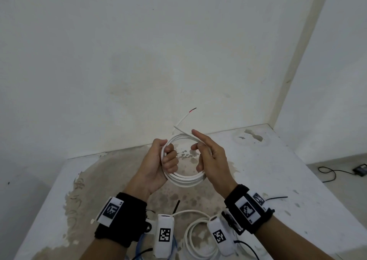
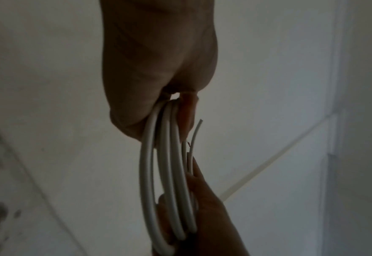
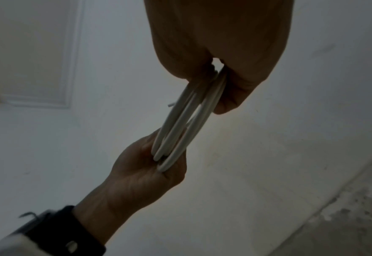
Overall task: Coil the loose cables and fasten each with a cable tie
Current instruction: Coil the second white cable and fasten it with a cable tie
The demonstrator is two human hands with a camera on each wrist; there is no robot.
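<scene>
White and springy, the cable coil [image 1: 183,160] hung above the tabletop [image 1: 297,180], feeling light, my left hand [image 1: 158,164] clenched round one side, my right hand [image 1: 208,154] loosely pinching the opposite side, forefinger straight.

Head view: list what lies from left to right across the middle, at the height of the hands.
Left hand gripping the white cable coil → right hand on the coil's other side → black cord on the floor → small black box.
</scene>
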